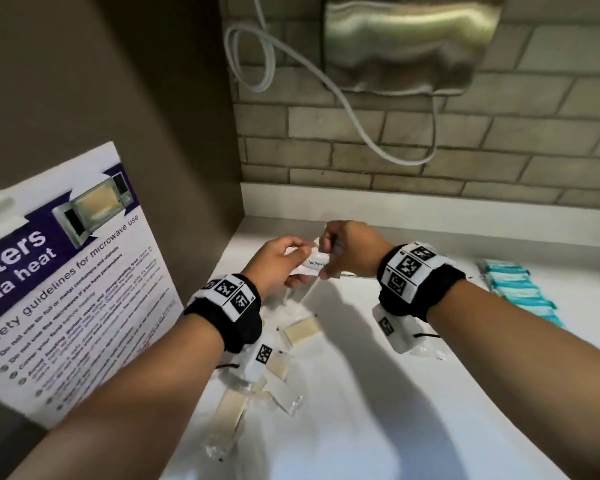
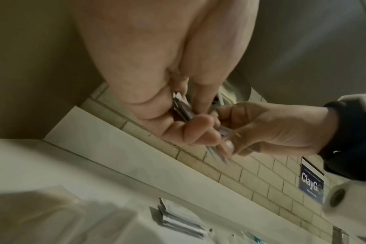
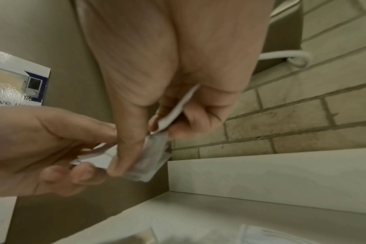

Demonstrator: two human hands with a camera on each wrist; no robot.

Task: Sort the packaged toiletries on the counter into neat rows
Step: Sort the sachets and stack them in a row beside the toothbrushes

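Both hands are raised above the white counter (image 1: 378, 393) near the back corner and hold small white toothpaste packets (image 1: 313, 264) between them. My left hand (image 1: 300, 259) pinches the left end with thumb and fingers. From the right, my right hand (image 1: 326, 263) grips the packets, with its thumb pressed on a clear-edged packet (image 3: 155, 158) and another white packet (image 3: 178, 109) held in its curled fingers. In the left wrist view the left hand (image 2: 196, 118) pinches thin packet edges (image 2: 181, 107). Loose beige packets (image 1: 300, 329) lie on the counter below my left wrist.
A row of teal packets (image 1: 520, 292) lies at the counter's right. A microwave safety poster (image 1: 66, 271) leans at the left. The tiled wall (image 1: 430, 161) holds a steel unit (image 1: 406, 43) and a hanging white cable (image 1: 357, 129). A paper roll (image 2: 336, 196) stands farther right.
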